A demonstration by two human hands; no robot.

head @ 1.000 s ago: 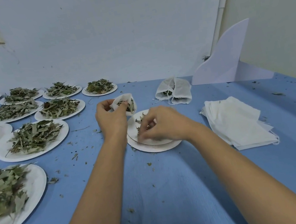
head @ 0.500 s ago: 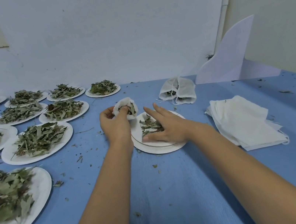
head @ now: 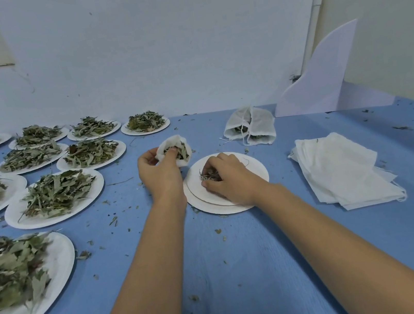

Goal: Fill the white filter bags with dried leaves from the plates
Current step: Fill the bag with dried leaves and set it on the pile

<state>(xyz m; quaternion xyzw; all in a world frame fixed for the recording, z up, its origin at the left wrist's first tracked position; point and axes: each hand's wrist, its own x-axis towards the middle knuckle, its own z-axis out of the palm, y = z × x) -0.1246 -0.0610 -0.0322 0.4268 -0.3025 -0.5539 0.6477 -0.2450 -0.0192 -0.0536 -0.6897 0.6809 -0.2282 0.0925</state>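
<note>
- the filter bag (head: 171,146) was held above the surface (head: 244,259), just beside the far left rim of the plate (head: 254,173), its mouth pinched open by the left hand (head: 161,176).
- the right hand (head: 227,180) fingers were curled round the last dried leaves (head: 207,177) on the plate.
- risk: leaves could be scattered if the mouth sagged shut or the clump were loosely gripped.
- the mouth was turned toward the plate; the long axis of the bunched bag could not be told.
</note>
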